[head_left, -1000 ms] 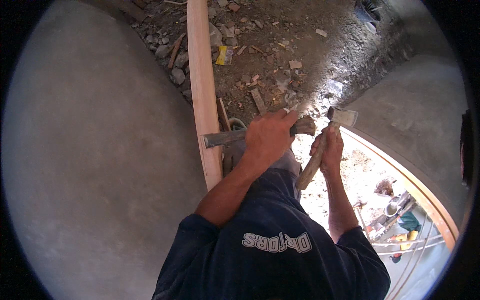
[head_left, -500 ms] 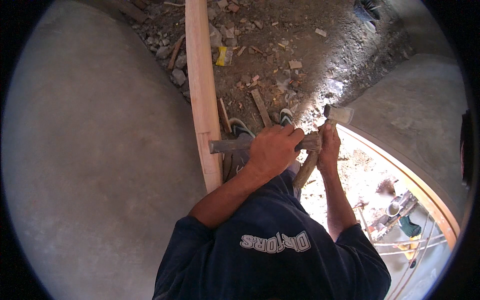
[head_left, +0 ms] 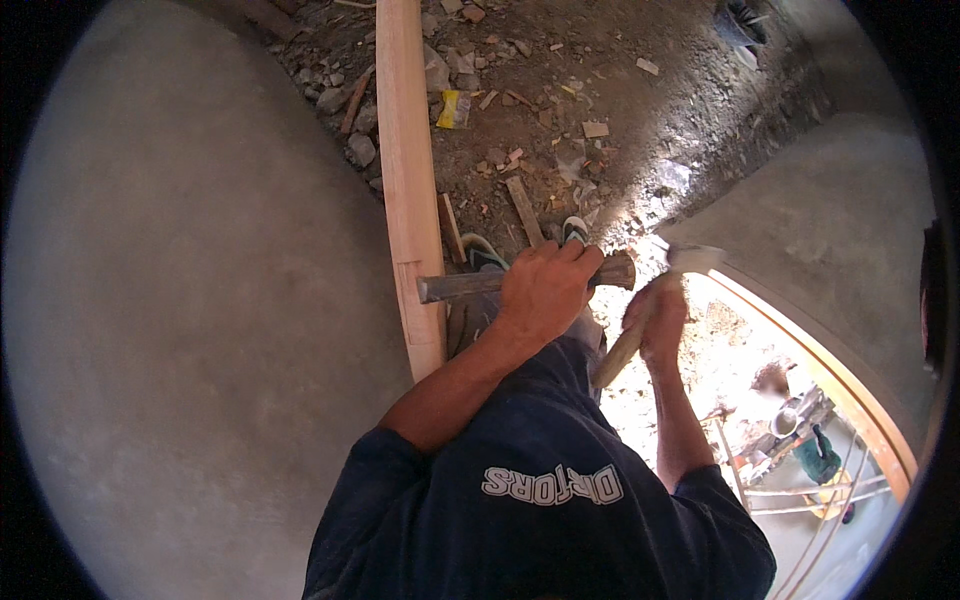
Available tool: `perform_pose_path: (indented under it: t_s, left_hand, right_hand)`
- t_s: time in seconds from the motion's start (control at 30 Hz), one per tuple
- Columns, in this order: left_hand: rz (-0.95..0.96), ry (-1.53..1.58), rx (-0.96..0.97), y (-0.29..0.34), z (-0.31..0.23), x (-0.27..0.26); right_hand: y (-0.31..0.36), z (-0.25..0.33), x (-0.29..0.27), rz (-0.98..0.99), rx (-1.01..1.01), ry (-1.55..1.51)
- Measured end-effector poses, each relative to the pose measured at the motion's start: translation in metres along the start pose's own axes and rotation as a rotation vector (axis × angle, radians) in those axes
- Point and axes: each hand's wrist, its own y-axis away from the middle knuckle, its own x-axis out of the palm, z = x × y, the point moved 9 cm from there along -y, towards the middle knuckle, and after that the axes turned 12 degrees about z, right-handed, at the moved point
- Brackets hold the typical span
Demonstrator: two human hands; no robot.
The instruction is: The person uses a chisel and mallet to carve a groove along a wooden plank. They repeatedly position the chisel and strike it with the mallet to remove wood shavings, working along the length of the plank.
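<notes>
- Left hand [head_left: 548, 290] clamps around a chisel [head_left: 460, 287]
- Right hand [head_left: 664, 320], apart from it, grips an axe-like tool [head_left: 620, 356] — head blurred
- Chisel's tip overlaps a wooden beam [head_left: 406, 150] — contact unclear

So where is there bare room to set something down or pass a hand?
Fairly bare dirt lies between the yellow wrapper and the dark container, chips aside. The beam is uncovered above the chisel tip. It is crowded in the rubble left of the beam, and tight between chisel and hammer.
</notes>
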Motion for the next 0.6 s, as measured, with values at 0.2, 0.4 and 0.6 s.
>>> perform_pose_path:
  t_s: [0.2, 0.4, 0.6]
  left_hand:
    - [-0.069, -0.032, -0.003, 0.004, 0.003, -0.008]
    - [-0.136, -0.073, -0.020, 0.002, 0.004, -0.001]
    - [-0.125, -0.042, -0.022, 0.004, 0.005, -0.008]
  right_hand:
    - [0.012, 0.016, 0.006, -0.005, 0.077, -0.103]
    - [0.020, 0.005, 0.038, 0.223, 0.061, 0.122]
    - [0.005, 0.011, -0.013, -0.138, 0.069, -0.306]
